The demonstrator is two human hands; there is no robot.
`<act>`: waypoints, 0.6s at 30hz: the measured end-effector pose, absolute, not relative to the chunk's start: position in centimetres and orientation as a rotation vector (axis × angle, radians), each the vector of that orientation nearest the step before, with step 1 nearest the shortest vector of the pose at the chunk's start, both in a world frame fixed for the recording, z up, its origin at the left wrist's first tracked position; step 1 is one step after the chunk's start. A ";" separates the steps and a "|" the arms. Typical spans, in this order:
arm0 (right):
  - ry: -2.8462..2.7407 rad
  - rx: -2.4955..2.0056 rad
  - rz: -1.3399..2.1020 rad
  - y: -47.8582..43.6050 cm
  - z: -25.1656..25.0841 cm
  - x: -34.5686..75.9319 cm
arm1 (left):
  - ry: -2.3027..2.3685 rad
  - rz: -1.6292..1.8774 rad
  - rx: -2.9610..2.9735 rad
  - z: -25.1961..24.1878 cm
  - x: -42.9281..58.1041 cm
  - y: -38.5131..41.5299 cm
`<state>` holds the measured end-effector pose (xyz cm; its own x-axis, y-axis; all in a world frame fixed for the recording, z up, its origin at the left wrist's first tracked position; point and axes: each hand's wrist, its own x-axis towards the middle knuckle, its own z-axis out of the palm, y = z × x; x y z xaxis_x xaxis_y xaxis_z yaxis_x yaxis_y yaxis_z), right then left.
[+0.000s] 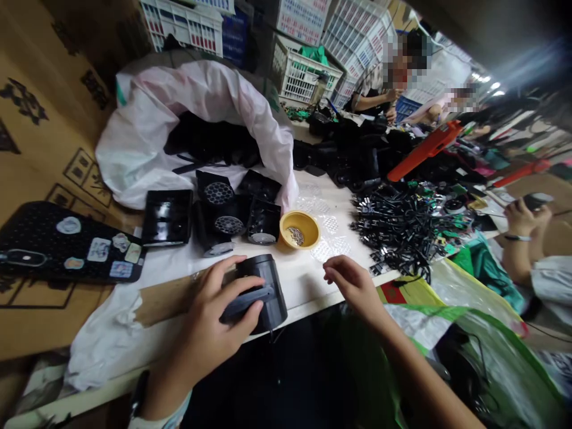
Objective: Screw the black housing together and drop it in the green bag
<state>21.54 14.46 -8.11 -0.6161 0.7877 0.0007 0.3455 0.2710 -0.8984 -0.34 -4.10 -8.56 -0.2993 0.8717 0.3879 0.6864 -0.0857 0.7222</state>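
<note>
My left hand (218, 322) is wrapped round a black plastic housing (276, 292) at the table's front edge. Its fingers and thumb grip a raised bar on the housing. My right hand (353, 283) hovers over the table to the right, apart from the housing. Its thumb and index finger are pressed together; whatever they may hold is too small to make out. Beyond both hands stands a yellow bowl (311, 229) with small metal screws (295, 236) in it. Several more black housings (167, 217), some with round grilles, stand left of the bowl.
A white sack (134, 137) of black parts lies open behind the housings. Black cables (393, 226) are heaped at right, below a long orange tool (424, 152). A sticker-covered black case (71, 241) leans at left. Co-workers (375, 89) sit beyond; another person's hands (525, 217) are at right.
</note>
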 end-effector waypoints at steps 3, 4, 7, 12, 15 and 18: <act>-2.210 -1.013 1.251 13.7 -7.4 21.7 | 1.923 1.320 1.748 -8.5 -0.4 -3.9; -2.279 -0.988 1.271 13.2 -7.1 21.8 | 1.915 1.312 1.752 -8.4 -0.4 -3.9; -2.545 -0.815 1.474 10.9 -6.8 22.2 | 1.910 1.284 1.739 -8.3 -0.4 -4.0; -2.817 -0.610 1.527 7.5 -12.7 21.6 | 1.889 1.267 1.672 -8.2 -0.5 -4.4; -2.855 -0.656 1.409 5.9 -17.8 19.4 | 1.878 1.296 1.661 -7.9 -0.3 -4.3; -2.910 -0.662 1.335 4.4 -21.1 17.2 | 1.884 1.298 1.660 -7.7 -0.1 -4.3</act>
<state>17.17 4.39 -21.15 -0.9102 0.3070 -0.2782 0.4111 0.5863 -0.6981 -0.15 -4.29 -7.68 -0.2779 0.9058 0.3199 0.6212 -0.0845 0.7791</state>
